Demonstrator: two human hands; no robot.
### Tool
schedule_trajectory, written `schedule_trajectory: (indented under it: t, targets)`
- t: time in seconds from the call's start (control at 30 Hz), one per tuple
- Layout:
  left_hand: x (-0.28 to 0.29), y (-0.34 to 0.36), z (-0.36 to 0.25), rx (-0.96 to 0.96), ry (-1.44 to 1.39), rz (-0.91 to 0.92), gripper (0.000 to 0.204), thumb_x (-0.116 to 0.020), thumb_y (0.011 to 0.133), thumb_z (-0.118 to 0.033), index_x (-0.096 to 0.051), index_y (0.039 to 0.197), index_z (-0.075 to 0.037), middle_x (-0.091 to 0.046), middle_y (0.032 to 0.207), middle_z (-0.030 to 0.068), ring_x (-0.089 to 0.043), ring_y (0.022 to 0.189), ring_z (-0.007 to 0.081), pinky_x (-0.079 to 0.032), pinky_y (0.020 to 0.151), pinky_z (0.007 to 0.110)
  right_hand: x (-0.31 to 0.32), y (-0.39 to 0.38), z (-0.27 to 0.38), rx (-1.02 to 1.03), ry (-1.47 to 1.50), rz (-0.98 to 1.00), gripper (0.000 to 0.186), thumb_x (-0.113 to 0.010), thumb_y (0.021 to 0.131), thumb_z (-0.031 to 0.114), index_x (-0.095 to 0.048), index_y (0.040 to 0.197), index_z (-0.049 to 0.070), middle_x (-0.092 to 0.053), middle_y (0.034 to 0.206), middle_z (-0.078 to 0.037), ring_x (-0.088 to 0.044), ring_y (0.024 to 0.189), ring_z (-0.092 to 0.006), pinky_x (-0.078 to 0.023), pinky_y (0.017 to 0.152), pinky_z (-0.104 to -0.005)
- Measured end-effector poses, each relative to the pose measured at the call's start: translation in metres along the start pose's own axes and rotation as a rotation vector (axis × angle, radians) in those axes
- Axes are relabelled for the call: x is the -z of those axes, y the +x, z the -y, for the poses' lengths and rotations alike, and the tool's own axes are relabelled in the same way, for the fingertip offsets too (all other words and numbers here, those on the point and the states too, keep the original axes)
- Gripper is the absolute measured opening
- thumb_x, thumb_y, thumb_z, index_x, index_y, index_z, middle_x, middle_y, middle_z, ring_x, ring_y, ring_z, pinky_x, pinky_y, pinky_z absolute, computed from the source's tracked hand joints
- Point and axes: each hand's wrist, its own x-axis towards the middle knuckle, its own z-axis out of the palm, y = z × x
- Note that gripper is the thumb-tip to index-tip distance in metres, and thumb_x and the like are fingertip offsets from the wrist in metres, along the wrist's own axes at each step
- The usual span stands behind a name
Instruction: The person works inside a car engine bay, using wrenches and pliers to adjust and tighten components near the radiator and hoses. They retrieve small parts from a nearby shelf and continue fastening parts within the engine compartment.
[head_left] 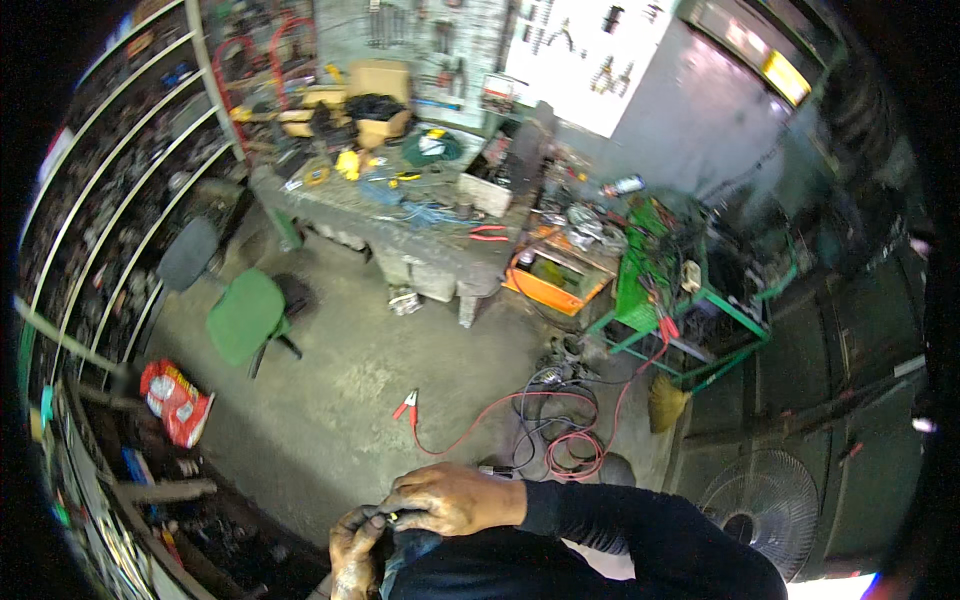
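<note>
At the bottom of the head view, my left hand [355, 550] and my right hand [445, 500] come together in front of my body, their fingers curled and pressed round a small dark item with a yellow bit [393, 519]. My fingers hide most of it, so I cannot make out what it is. Both hands look smudged, and dark sleeves cover my arms. Beyond my hands, a red cable clamp [405, 408] lies on the floor, with red and black cables [570, 450] coiled to its right.
A cluttered workbench [300, 205] stands ahead, with an orange box [540, 295] and green rack [725, 365] at its right. A green chair [245, 315], red bag [175, 405] and packed shelves [140, 215] are left. A fan [760, 510] and broom [668, 405] are right.
</note>
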Motion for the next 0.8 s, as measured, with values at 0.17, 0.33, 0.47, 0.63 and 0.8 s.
schedule_trajectory:
  t: [0.17,0.33,0.47,0.63,0.8]
  targets:
    - [-0.075,0.120,-0.032,0.180,0.193,0.311,0.030,-0.078,0.092,-0.025,-0.071,0.102,0.002,-0.066,0.080,0.0025,-0.057,0.068,0.0091,-0.044,0.064,0.022,0.079,-0.039,-0.038,-0.285,-0.089,-0.275,0.037,-0.072,0.093,0.025,-0.066,0.123,0.005,-0.068,0.105,-0.016,-0.068,0.097,-0.0357,-0.055,0.085,-0.0436]
    - [-0.183,0.252,-0.058,0.210,0.338,0.585,0.025,-0.077,0.093,-0.016,-0.070,0.108,0.002,-0.071,0.098,0.0042,-0.064,0.087,0.0116,-0.051,0.081,0.025,0.164,-0.070,-0.094,-0.641,0.085,-0.539,0.040,-0.074,0.094,0.024,-0.064,0.127,0.004,-0.070,0.110,-0.017,-0.070,0.096,-0.0310,-0.055,0.084,-0.0395]
    - [-0.274,0.379,-0.085,0.236,0.443,0.738,0.026,-0.076,0.091,-0.013,-0.071,0.112,0.002,-0.074,0.102,0.0050,-0.066,0.091,0.0132,-0.053,0.084,0.028,0.241,-0.102,-0.211,-0.875,-0.290,-0.528,0.045,-0.066,0.098,0.035,-0.063,0.129,0.002,-0.071,0.109,-0.022,-0.070,0.101,-0.0376,-0.056,0.088,-0.0461]
    - [-0.383,0.512,-0.129,0.343,0.485,0.661,0.025,-0.069,0.095,-0.023,-0.071,0.108,-0.001,-0.064,0.080,0.0008,-0.053,0.064,0.0088,-0.041,0.058,0.025,0.332,-0.145,-0.315,-1.224,-0.426,-0.257,0.044,-0.069,0.094,0.033,-0.063,0.126,0.004,-0.069,0.111,-0.020,-0.068,0.103,-0.0384,-0.055,0.088,-0.0483]
    - [-0.474,0.592,-0.153,0.482,0.437,0.620,0.020,-0.067,0.097,-0.023,-0.068,0.101,-0.004,-0.050,0.068,-0.0042,-0.042,0.055,0.0073,-0.033,0.051,0.025,0.415,-0.186,-0.316,-1.333,-0.338,-0.522,0.046,-0.071,0.093,0.032,-0.063,0.127,0.003,-0.068,0.113,-0.020,-0.067,0.104,-0.0383,-0.054,0.088,-0.0476]
